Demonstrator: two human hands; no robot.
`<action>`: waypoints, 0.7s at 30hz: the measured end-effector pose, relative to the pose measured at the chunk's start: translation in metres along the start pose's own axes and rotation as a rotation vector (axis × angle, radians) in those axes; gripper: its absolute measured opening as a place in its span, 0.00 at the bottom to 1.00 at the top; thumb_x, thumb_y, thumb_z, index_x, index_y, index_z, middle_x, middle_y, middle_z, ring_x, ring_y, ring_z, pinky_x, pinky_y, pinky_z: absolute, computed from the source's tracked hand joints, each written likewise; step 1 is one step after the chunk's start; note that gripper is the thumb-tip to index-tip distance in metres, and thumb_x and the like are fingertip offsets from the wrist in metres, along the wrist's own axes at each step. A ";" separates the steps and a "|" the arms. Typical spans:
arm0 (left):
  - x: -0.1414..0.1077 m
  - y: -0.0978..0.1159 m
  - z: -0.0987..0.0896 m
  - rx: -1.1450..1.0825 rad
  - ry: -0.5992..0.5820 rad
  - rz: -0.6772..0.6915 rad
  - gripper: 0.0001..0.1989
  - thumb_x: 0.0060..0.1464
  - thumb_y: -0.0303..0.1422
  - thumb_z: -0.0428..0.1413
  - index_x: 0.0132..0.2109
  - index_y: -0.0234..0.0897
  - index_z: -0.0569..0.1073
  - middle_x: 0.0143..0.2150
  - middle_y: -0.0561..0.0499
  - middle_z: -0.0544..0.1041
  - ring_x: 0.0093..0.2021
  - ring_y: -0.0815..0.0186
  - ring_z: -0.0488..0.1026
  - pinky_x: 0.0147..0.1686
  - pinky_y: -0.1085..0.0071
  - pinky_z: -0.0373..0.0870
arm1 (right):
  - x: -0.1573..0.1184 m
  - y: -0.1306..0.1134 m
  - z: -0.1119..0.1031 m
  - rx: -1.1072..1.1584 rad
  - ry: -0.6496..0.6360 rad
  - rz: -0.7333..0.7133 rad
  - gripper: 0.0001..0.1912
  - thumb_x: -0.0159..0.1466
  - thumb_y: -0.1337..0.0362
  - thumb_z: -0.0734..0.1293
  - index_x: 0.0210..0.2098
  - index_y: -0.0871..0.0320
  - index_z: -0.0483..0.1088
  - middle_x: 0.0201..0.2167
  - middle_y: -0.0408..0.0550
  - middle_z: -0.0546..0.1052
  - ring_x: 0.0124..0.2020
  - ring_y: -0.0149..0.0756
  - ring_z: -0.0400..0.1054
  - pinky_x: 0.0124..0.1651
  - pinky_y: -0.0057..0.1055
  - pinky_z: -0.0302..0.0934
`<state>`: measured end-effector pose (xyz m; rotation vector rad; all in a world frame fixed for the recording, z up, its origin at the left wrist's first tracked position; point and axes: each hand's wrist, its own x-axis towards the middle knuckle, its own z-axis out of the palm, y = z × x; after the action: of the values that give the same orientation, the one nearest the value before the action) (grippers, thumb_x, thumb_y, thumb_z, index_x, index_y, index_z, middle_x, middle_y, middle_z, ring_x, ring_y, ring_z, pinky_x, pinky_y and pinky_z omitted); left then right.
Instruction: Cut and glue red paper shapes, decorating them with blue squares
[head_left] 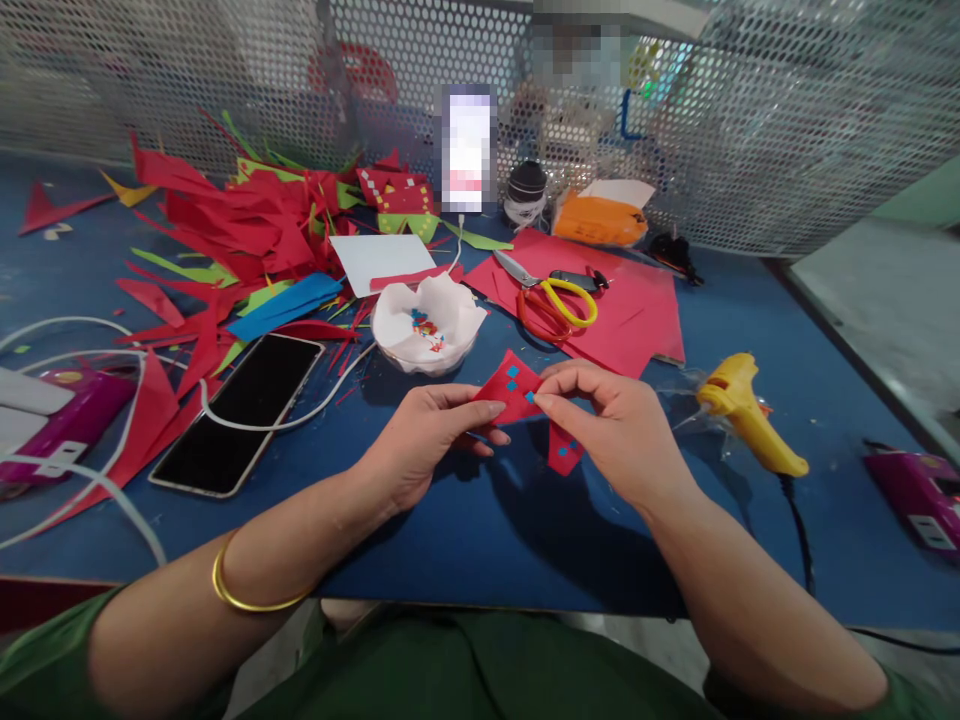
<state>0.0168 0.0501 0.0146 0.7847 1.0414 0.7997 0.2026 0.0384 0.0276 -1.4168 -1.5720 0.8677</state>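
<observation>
A folded piece of red paper [504, 385] dotted with small blue squares is held up above the table between both hands. My left hand [435, 425] pinches its left side, thumb on top and fingers beneath. At the right side, my right hand [611, 420] has thumb and forefinger closed on the paper's edge, right at one blue square [529, 397]. A lower flap of the paper hangs below the right fingers. Just beyond the hands stands a bowl [390, 345] lined with white paper, with tiny coloured bits in it.
Scissors [568, 302] lie on red sheets [637, 320] behind my right hand. A yellow glue gun [739, 405] rests at the right. On the left are a dark phone [240, 415], white cables and a heap of red paper scraps [262, 215]. A perforated metal screen [420, 60] closes the back.
</observation>
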 end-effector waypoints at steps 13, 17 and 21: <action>-0.001 -0.002 0.002 -0.049 -0.037 -0.054 0.07 0.48 0.33 0.66 0.33 0.33 0.82 0.27 0.49 0.80 0.28 0.71 0.75 0.28 0.78 0.70 | -0.010 0.004 0.020 -0.170 0.119 -0.257 0.06 0.61 0.70 0.68 0.29 0.55 0.73 0.42 0.49 0.74 0.52 0.40 0.69 0.54 0.40 0.62; -0.002 -0.001 0.002 -0.061 -0.042 -0.060 0.07 0.49 0.33 0.65 0.32 0.32 0.81 0.27 0.50 0.80 0.28 0.71 0.75 0.28 0.78 0.70 | -0.009 0.006 0.023 -0.188 0.152 -0.258 0.06 0.61 0.70 0.68 0.29 0.55 0.72 0.39 0.48 0.73 0.49 0.40 0.69 0.53 0.40 0.62; -0.001 -0.002 0.001 -0.056 -0.044 -0.060 0.07 0.48 0.33 0.66 0.33 0.33 0.81 0.28 0.50 0.80 0.29 0.71 0.75 0.28 0.78 0.70 | -0.009 0.007 0.024 -0.190 0.157 -0.249 0.06 0.61 0.71 0.68 0.29 0.56 0.72 0.38 0.48 0.72 0.48 0.39 0.68 0.52 0.39 0.62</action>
<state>0.0182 0.0481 0.0140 0.7172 0.9945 0.7543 0.1833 0.0314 0.0104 -1.3469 -1.6996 0.4591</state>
